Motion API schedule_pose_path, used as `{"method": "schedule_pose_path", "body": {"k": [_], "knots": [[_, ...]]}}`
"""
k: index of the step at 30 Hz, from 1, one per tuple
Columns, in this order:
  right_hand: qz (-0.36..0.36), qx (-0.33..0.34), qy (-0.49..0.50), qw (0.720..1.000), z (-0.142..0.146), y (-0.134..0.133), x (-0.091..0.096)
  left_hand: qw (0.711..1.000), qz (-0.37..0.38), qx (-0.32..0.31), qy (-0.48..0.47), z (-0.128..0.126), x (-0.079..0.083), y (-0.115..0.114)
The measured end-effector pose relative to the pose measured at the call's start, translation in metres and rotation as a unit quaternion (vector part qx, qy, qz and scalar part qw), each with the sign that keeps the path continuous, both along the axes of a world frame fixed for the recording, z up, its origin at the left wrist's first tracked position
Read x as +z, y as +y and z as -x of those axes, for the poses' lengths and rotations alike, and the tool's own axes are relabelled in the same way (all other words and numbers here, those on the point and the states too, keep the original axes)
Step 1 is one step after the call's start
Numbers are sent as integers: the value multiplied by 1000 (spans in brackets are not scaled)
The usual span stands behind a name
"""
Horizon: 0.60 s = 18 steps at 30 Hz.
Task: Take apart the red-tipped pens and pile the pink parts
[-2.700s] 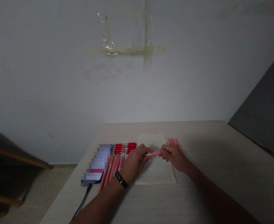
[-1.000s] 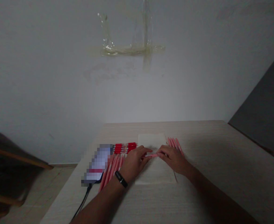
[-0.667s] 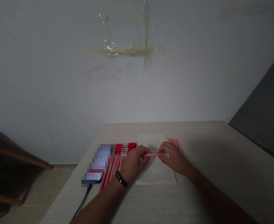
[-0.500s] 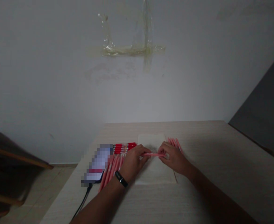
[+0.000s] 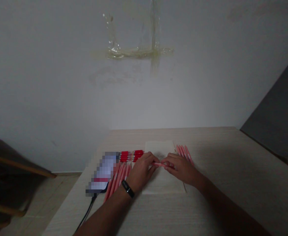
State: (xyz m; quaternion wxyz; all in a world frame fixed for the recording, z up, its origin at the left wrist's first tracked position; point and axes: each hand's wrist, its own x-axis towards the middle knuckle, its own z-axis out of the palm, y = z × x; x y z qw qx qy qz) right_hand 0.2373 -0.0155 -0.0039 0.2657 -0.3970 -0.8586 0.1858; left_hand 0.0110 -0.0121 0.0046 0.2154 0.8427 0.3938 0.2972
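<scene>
My left hand (image 5: 142, 168), with a dark band at its wrist, pinches one end of a slim pink pen (image 5: 161, 164). The other end is in the fingers of my right hand (image 5: 182, 167), so the pen lies roughly level between both hands. Beneath them is a pale paper sheet (image 5: 162, 183). Several similar pink pens (image 5: 118, 177) lie side by side left of my left hand. A smaller row of pink pens (image 5: 182, 150) lies just beyond my right hand. My fingers hide both ends of the held pen.
Several red pens (image 5: 131, 155) lie in a row behind my left hand. A phone (image 5: 103, 172), its screen blurred, rests at the table's left side with a black cable (image 5: 87, 211). A wall (image 5: 173, 101) with old tape stands behind the wooden table (image 5: 215, 196).
My right hand has moved slightly left along the pen, closer to my left hand, and its fingers have shifted. Less of the pen shows between the hands. My left hand is almost unmoved.
</scene>
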Motion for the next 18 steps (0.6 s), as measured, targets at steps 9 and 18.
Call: {"method": "schedule_pose_path", "body": {"k": [9,18], "knots": [[-26,-7,-3,1000,-5,3,-5,1000,2,22,1,1,-4,2],[-17,-43,-45,998,-9,3,-6,994,2,107,22,3,-2,4]]}}
